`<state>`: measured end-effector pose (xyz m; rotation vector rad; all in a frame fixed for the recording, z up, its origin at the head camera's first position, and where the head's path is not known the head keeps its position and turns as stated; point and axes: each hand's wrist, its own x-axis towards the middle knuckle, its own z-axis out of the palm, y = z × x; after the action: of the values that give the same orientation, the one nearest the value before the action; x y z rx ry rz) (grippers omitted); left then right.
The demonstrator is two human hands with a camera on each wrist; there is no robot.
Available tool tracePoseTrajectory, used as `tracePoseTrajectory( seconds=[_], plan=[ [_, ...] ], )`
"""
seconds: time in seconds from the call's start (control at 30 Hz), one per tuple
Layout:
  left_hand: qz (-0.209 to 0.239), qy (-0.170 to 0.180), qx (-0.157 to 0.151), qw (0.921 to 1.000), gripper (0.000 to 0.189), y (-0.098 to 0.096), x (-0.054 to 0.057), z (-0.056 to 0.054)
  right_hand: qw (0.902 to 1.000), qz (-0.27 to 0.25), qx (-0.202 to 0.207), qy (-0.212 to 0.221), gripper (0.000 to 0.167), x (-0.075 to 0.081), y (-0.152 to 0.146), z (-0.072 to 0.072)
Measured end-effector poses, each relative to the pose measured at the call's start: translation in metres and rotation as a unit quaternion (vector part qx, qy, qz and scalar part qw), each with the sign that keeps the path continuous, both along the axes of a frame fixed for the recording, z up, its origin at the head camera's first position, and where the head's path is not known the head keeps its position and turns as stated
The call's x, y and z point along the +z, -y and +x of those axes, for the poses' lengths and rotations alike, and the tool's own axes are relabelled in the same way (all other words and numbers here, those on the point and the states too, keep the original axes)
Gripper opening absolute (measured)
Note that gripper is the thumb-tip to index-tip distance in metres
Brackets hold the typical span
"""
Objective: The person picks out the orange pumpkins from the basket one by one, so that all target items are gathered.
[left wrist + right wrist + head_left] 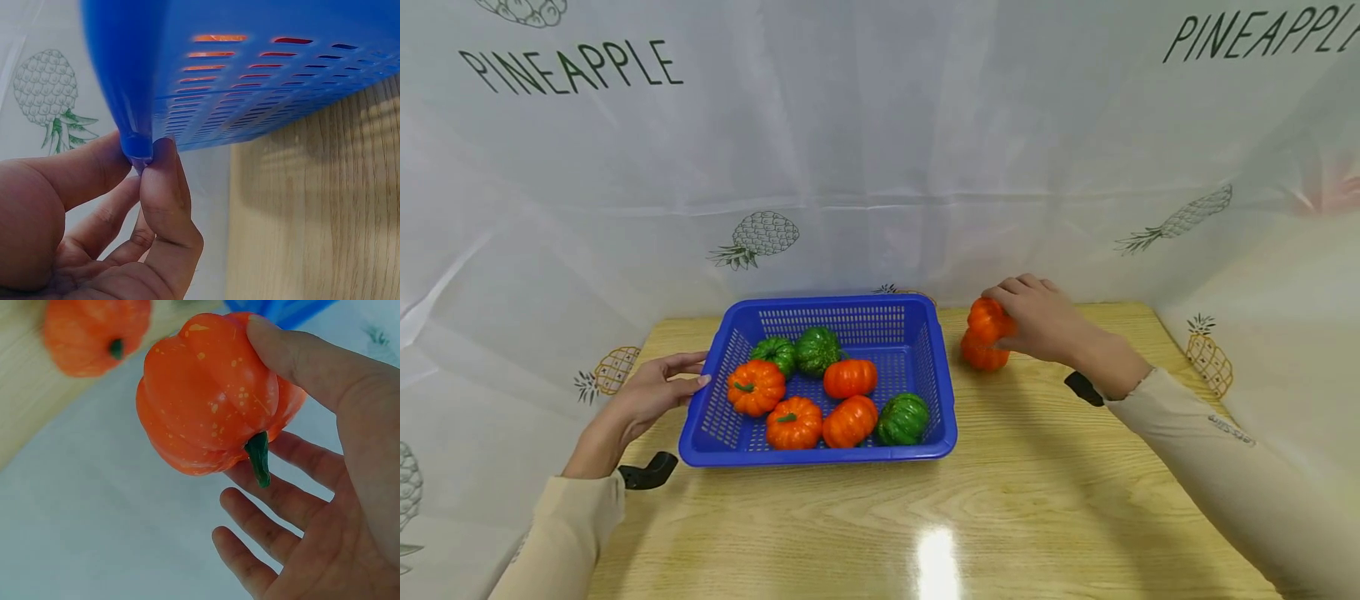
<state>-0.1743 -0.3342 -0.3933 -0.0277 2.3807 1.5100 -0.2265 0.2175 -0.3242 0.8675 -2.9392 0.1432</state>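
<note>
Right hand (1041, 321): half-spread, thumb and finger pinching held pumpkin (206, 394), over or behind second pumpkin (985, 356), unclear which; light pinch might slip. Left hand (647, 390): pinching basket (820, 457) rim; tugging could shift it.

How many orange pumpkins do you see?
6: four pumpkins in the blue basket, a fifth in the right hand, a sixth on the table nearby. Others may be hidden.

Head view: the right hand (1043, 323) partly hides the held pumpkin (987, 319). Wrist views: the upper edge crops the basket (122, 62) (left) and a blurred second pumpkin (92, 337) (right).
</note>
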Motion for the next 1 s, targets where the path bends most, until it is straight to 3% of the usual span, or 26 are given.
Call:
tracePoseTrajectory(
  seconds=[0.47, 1.0],
  plan=[
    [-0.007, -0.002, 0.004, 1.0000, 0.066, 0.000, -0.001, 0.000, 0.9993, 0.007, -0.035, 0.012, 0.068, -0.024, -0.056, -0.002],
    [-0.005, -0.002, 0.000, 1.0000, 0.067, 0.001, -0.002, 0.000, 0.9977, 0.017, -0.056, 0.036, 0.071, -0.057, -0.078, -0.006]
  ],
)
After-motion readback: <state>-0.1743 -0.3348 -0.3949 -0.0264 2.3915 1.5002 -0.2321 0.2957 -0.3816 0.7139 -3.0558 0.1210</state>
